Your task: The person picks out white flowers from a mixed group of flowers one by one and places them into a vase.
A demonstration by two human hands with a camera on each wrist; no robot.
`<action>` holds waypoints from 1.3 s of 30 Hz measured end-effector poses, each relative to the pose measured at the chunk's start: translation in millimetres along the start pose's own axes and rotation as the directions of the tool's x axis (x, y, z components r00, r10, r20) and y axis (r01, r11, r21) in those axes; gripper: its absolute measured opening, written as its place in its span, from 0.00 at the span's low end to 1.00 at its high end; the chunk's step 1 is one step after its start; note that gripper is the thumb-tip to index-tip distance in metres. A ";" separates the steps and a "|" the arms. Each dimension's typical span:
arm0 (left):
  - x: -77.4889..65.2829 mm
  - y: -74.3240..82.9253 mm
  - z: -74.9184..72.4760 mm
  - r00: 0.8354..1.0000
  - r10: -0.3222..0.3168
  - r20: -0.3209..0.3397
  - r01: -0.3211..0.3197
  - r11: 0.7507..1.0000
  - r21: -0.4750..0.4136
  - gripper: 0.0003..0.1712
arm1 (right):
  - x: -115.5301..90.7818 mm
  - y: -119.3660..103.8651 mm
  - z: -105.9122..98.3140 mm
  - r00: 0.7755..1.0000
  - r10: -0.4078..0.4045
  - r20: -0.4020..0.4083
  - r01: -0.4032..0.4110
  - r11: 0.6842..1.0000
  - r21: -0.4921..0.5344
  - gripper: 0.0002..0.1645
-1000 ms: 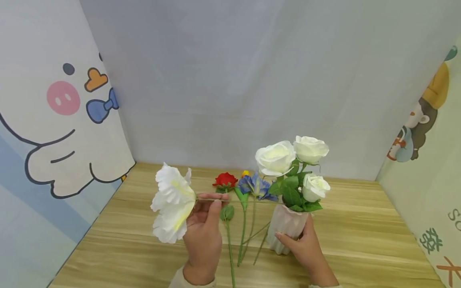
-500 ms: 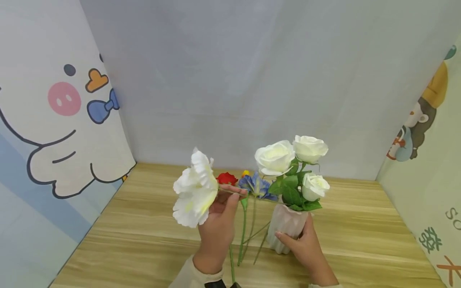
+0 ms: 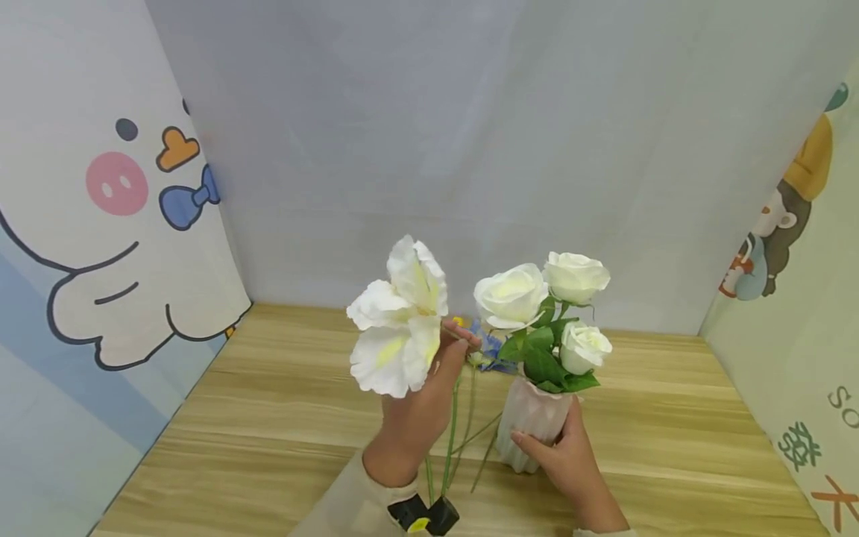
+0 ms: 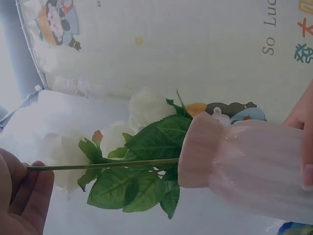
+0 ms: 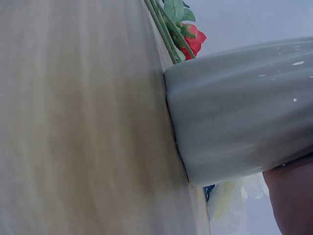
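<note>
My left hand (image 3: 419, 418) pinches the thin stem of a large white artificial flower (image 3: 399, 328) with ruffled petals and yellow streaks. In the left wrist view that stem (image 4: 117, 164) runs from the fingertips to the mouth of a pale pink vase (image 4: 249, 166), in front of leaves; whether its tip is inside cannot be told. My right hand (image 3: 567, 462) grips the vase round its side. The vase stands on the table, leaning slightly, and holds three white roses (image 3: 513, 294) with green leaves. In the right wrist view its base (image 5: 195, 122) meets the tabletop.
Behind my left hand a blue flower (image 3: 493, 354) and a yellow bloom (image 3: 458, 321) lie on the wooden table (image 3: 268, 418), with several green stems (image 3: 451, 440) running toward me. The right wrist view shows a red rose (image 5: 195, 40) beyond the vase. A grey cloth (image 3: 403, 149) hangs behind.
My left hand has moved right and farther up with the white flower, which now stands more upright, its stem tip near the vase mouth. The right hand and vase have stayed put.
</note>
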State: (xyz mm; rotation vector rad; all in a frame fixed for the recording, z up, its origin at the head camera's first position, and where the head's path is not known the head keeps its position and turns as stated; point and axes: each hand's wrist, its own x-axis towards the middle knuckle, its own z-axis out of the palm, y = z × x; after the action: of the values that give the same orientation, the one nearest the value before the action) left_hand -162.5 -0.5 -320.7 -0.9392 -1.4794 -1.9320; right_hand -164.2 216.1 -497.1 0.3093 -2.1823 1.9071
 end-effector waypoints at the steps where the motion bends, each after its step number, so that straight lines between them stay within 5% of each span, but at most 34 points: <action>1: 3.4 1.0 1.2 1.000 0.007 0.022 -0.008 0.999 0.047 0.04 | -0.1 0.1 -0.2 1.000 0.010 -0.006 -0.010 1.000 -0.004 0.52; 4: 9.6 1.7 4.7 0.996 0.018 0.087 -0.037 0.976 0.214 0.05 | -0.3 0.4 -0.7 0.999 0.033 -0.015 -0.033 0.999 -0.014 0.52; 8: 9.6 -0.7 9.9 0.988 -0.019 0.150 -0.026 0.957 0.289 0.05 | -0.1 0.8 -1.9 1.000 0.025 0.015 -0.025 1.000 0.002 0.53; 14: 8.7 -4.1 16.6 0.989 -0.052 0.138 0.026 0.984 0.177 0.06 | 1.8 2.7 -3.4 0.998 -0.022 0.052 0.021 1.000 0.022 0.55; 16: 12.6 -5.7 17.9 0.991 -0.026 0.128 0.010 0.992 0.123 0.08 | 2.1 2.9 -3.7 0.998 -0.027 0.054 0.027 1.000 0.015 0.55; 18: 14.9 -9.3 17.8 0.991 0.003 0.136 -0.026 0.986 0.165 0.10 | 1.8 2.8 -3.6 0.999 -0.017 0.046 0.016 1.000 0.015 0.55; 24: 4.9 -33.2 18.1 0.985 -0.019 0.173 -0.071 0.864 0.498 0.09 | 2.0 4.5 -4.4 0.999 -0.016 0.044 0.015 1.000 0.022 0.55; 28: -6.4 -50.1 22.3 0.971 0.024 0.238 -0.157 0.814 0.559 0.10 | 2.7 3.7 -4.8 0.998 -0.040 0.053 0.039 0.999 0.020 0.55; 32: -19.4 -63.5 24.2 0.940 0.104 0.325 -0.296 0.721 0.626 0.16 | 2.7 -5.3 -3.2 0.996 -0.067 0.067 0.064 0.997 0.037 0.55; 34: -24.3 -68.2 25.3 0.934 0.103 0.341 -0.314 0.691 0.651 0.15 | 2.6 -10.0 -2.2 0.994 -0.080 0.074 0.076 0.996 0.047 0.54; 35: -26.1 -69.6 26.4 0.942 0.068 0.330 -0.279 0.707 0.650 0.13 | 2.3 -11.1 -1.8 0.994 -0.081 0.073 0.078 0.996 0.051 0.53; 38: -29.5 -71.8 30.5 0.949 -0.021 0.313 -0.212 0.694 0.688 0.10 | 2.7 -7.5 -1.8 0.994 -0.084 0.075 0.080 0.995 0.060 0.52; 39: -30.9 -72.2 31.8 0.954 -0.063 0.294 -0.165 0.708 0.687 0.11 | 3.3 -4.1 -2.1 0.993 -0.088 0.074 0.084 0.995 0.061 0.52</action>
State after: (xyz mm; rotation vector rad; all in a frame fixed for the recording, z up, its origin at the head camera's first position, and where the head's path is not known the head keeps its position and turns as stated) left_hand -191.4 49.0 -383.1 -0.8937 -2.1149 -1.0134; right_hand -166.1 217.6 -491.9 0.4865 -2.1268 1.9439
